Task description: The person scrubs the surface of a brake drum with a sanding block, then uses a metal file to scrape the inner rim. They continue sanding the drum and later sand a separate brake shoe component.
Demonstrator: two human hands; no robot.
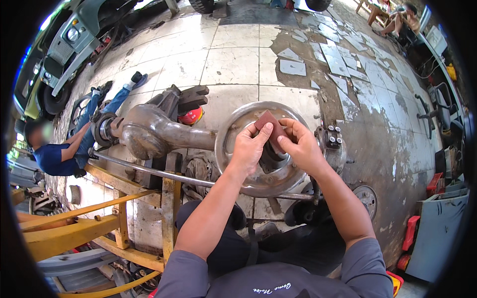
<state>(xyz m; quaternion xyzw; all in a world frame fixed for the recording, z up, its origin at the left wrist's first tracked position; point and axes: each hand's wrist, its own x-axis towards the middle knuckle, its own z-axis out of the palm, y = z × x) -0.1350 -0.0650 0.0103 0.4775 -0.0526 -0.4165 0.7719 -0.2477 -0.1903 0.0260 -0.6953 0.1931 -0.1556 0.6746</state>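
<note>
A folded piece of reddish-brown sandpaper [269, 122] is pinched between my two hands. My left hand [250, 148] grips its left side with the thumb on top. On the other side, my right hand [299, 145] holds it between thumb and fingers. Both hands are above a round, dished steel wheel [278, 186], whose centre they partly cover. A heavy axle housing [149, 130] with a bulging middle extends left from behind the wheel. At the wheel's right is a metal hub piece [334, 155] with several bright studs.
A long steel rod [159, 173] runs below the axle. Yellow metal framing [74, 239] fills the lower left. A co-worker in blue [55, 158] sits at the axle's left end. Broken tiles [335, 60] lie beyond. A grey-blue cabinet [439, 235] stands at right.
</note>
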